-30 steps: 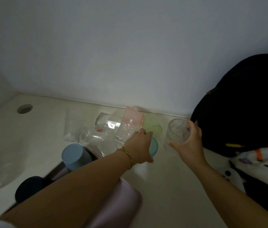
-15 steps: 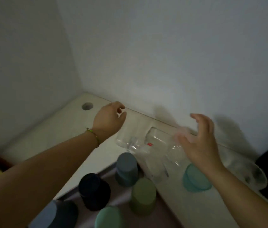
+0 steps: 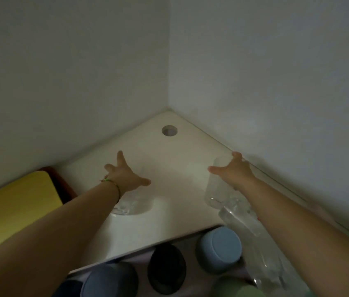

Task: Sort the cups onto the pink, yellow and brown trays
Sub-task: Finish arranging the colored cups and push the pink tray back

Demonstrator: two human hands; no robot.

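My left hand hovers with fingers spread wide over a short clear glass that stands on the white table; no finger seems to be wrapped around it. Thumb and fingers of my right hand are closed around the upper part of a tall clear glass near the right wall. A yellow tray lies at the left on top of a brown tray. The pink tray at the bottom holds upside-down cups: light blue, black, grey-blue and green.
More clear glasses lie on their sides under my right forearm, one reaching over the pink tray. A round cable hole sits in the table's far corner. Walls close off the table on the left and right.
The view has swung left toward the corner. My left hand has moved left and spread open above the short glass. My right hand, empty before, now grips the tall clear glass.
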